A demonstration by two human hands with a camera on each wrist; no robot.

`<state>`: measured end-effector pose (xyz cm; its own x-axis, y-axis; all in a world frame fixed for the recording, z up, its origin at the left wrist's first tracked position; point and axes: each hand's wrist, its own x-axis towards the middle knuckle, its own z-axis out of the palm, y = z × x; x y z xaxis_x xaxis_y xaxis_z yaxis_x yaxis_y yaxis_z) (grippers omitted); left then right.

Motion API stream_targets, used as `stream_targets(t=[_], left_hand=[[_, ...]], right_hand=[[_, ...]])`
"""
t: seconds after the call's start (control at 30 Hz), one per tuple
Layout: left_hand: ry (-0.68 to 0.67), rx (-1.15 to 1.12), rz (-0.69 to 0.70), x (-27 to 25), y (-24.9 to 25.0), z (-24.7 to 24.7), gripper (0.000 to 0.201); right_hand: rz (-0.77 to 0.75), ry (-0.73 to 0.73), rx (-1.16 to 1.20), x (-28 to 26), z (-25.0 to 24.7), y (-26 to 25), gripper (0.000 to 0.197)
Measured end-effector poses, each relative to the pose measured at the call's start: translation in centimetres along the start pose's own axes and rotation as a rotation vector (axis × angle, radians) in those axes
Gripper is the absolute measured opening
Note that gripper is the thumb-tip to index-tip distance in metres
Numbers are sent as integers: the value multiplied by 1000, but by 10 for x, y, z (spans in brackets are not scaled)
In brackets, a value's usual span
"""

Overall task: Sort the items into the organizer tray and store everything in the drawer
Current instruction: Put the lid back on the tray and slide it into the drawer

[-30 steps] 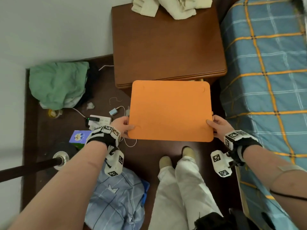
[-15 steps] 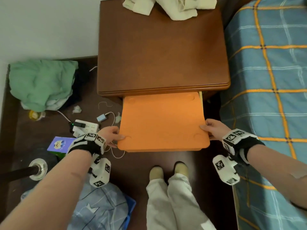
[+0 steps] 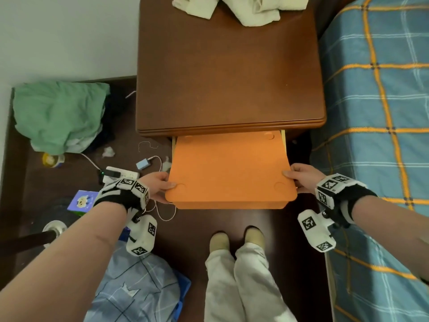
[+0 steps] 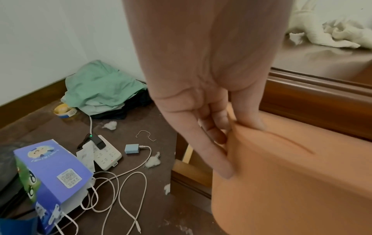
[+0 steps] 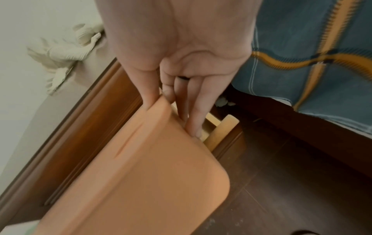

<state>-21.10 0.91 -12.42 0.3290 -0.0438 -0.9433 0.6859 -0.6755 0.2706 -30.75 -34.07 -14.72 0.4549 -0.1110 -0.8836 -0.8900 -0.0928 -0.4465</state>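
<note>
- Bed [image 3: 376, 112] flanks the wooden nightstand [image 3: 229, 73] on the right.
- Orange organizer tray [image 3: 229, 168], lid on, sits half inside the open drawer [image 3: 283, 135], its far edge under the nightstand's front edge; earlier it hung clear in front of the nightstand.
- Left hand [image 3: 155, 187] and right hand [image 3: 304, 177] pinch its near corners, fingers [image 4: 213, 152] underneath, equally near; the coming push runs straight away from them.

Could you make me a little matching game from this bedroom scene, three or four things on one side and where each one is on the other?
Things:
1. orange tray
2. green cloth
3. cream cloth
4. power strip

Places:
A. on top of the nightstand
B. heaped in the floor corner by the wall
C. held at both sides, partly in the open drawer
D. on the floor beside the left hand

Pairs: 1-C, 2-B, 3-A, 4-D
</note>
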Motion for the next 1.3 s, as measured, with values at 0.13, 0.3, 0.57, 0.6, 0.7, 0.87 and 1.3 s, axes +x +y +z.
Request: stream_targets(t=[0.13,0.3,0.57,0.6,0.7,0.87,1.3], left_hand=[[89,-85,3,13,15,0,23],[202,-133,35,46,29,-12,4],[481,-22,138,98,29,-1,38],[508,12,153,100,26,1,39],[568,24,185,111,15,7,36],[595,-76,167,118,12,12,37],[624,-93,84,99,29,7,43]], right_hand=[[-37,56,-1,18,2,-10,11],[-60,128,6,48,7,-30,19],[-168,349,-43,90,20,-31,37],[-177,386,-62,94,22,-29,37],[-214,473,-62,104,29,-24,33],[-254,536,-36,116,40,-12,19],[-175,652,-18,99,55,-38,39]])
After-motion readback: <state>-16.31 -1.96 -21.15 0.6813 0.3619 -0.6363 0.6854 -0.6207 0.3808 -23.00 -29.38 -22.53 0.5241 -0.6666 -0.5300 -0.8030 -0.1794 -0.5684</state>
